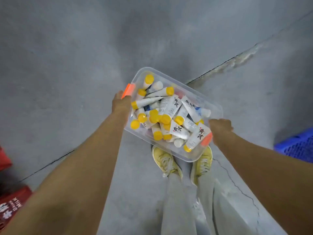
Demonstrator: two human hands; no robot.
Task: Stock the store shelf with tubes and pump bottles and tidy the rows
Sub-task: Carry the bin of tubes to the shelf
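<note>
A clear plastic bin (pixel 215 106) hangs above the grey floor, held between both hands. It is full of several white tubes with yellow caps (pixel 171 106), lying in a loose heap, some with black lettering. My left hand (pixel 121 102) grips the bin's left end at an orange latch (pixel 128 90). My right hand (pixel 220 129) grips the near right end beside the other orange latch (pixel 207 139). No shelf or pump bottle is in view.
Grey concrete floor (pixel 84 56) with cracks lies all around. My yellow shoes (pixel 166 161) stand directly under the bin. A blue plastic crate (pixel 296 146) sits at the right edge. Red boxes (pixel 11 206) sit at the lower left.
</note>
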